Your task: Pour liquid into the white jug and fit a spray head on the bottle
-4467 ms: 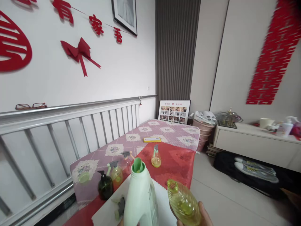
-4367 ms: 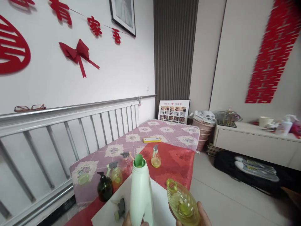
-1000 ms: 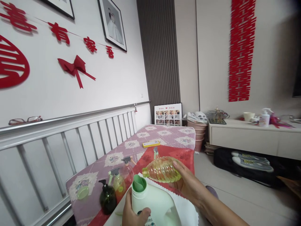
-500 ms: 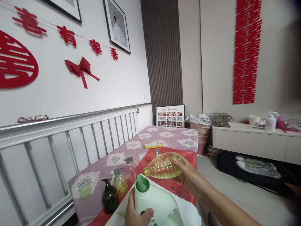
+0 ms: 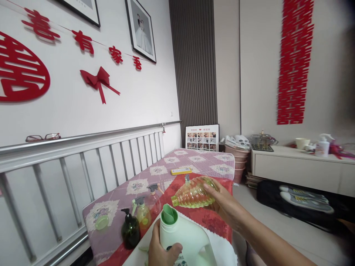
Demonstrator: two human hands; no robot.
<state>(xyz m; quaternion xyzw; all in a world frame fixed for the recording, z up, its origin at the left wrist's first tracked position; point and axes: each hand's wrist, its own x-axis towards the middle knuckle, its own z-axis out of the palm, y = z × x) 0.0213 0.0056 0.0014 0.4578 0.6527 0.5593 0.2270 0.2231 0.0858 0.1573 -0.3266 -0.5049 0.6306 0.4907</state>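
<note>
- A single head-worn view looks forward and only slightly down, along the tabletop (image 5: 194, 162) toward the ribbed wall panel (image 5: 194, 66).
- Nearest the lens, at the bottom edge, are the left hand (image 5: 162, 253) on the white jug (image 5: 191, 240) and the right hand (image 5: 224, 203) with the yellow bottle (image 5: 191, 194).
- The white cabinet (image 5: 294, 171) lies far off to the right.

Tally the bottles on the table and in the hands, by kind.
Clear plastic trigger spray bottles, the last mostly hidden: 3
Dark green pump bottle: 1
White detergent jug with green spout, in the left hand: 1
Ribbed yellow clear plastic bottle, uncapped, in the right hand: 1
Total: 6
</note>
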